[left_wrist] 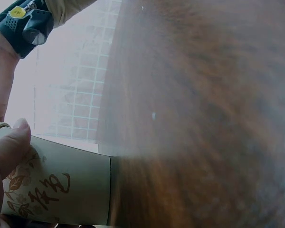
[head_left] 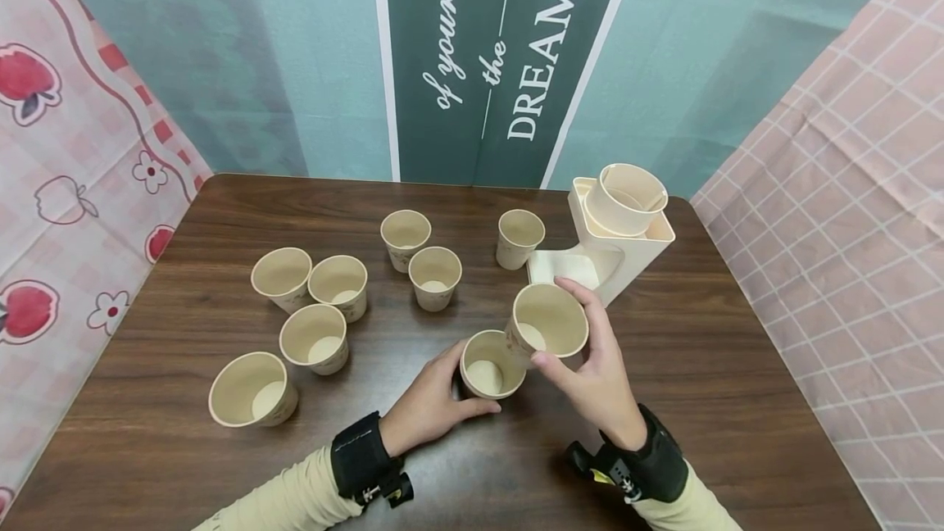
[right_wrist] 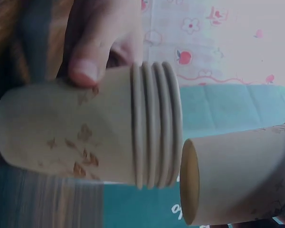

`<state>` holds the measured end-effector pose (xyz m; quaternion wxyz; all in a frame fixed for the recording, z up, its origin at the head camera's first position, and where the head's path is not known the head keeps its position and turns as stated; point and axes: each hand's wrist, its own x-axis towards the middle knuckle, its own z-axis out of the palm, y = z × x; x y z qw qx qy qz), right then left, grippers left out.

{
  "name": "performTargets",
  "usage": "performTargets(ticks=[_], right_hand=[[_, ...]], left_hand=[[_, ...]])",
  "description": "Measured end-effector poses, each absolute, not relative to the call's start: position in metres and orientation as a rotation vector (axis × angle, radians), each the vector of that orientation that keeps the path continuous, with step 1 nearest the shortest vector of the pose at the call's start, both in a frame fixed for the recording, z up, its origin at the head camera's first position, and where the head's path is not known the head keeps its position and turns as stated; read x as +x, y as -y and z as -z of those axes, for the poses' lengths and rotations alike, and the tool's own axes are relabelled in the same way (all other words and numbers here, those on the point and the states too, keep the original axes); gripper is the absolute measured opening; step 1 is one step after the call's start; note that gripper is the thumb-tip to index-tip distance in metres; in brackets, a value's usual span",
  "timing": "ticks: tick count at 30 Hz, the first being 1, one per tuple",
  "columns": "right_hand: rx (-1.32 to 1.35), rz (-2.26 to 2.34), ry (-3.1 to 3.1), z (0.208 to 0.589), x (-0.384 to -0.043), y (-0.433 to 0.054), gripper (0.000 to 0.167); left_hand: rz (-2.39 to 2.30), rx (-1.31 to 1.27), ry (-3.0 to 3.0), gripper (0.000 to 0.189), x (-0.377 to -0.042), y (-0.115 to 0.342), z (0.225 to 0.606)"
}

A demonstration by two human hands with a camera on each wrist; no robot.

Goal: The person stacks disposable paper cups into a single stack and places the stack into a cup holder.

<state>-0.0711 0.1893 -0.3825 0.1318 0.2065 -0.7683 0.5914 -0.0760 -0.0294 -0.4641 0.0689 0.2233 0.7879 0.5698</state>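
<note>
My left hand (head_left: 431,401) holds a stack of nested paper cups (head_left: 487,375) upright at the table's near middle, thumb and fingers around its sides. Several stacked rims show on that stack (right_wrist: 90,130) in the right wrist view. My right hand (head_left: 601,379) grips a single paper cup (head_left: 551,318) between thumb and fingers, slightly above and to the right of the stack. In the head view the single cup overlaps the stack's rim; the right wrist view shows its mouth (right_wrist: 190,183) beside the stacked rims. Brown leaf print and writing mark the stack's side (left_wrist: 61,190).
Several loose paper cups (head_left: 313,338) stand upright at the left of the wooden table (head_left: 147,433). Two more cups (head_left: 435,277) are at the back middle. Another cup (head_left: 519,238) stands beside a cream-coloured stand (head_left: 627,256) with a round cream container (head_left: 619,207) on top.
</note>
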Motion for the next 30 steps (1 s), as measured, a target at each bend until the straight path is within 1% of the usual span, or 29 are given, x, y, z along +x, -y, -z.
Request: performTargets(ticks=[12, 21, 30], right_hand=[[0.707, -1.764, 2.269, 0.386, -0.068, -0.179, 0.085], [0.759, -1.833, 2.242, 0.388, -0.066, -0.174, 0.083], [0.757, -1.691, 2.333, 0.397, -0.068, -0.174, 0.081]], left_hand=[[-1.689, 0.681, -2.399, 0.078, -0.076, 0.03, 0.465], [-1.689, 0.679, -2.399, 0.076, -0.076, 0.03, 0.465], [-1.683, 0.683, -2.406, 0.078, -0.077, 0.03, 0.465]])
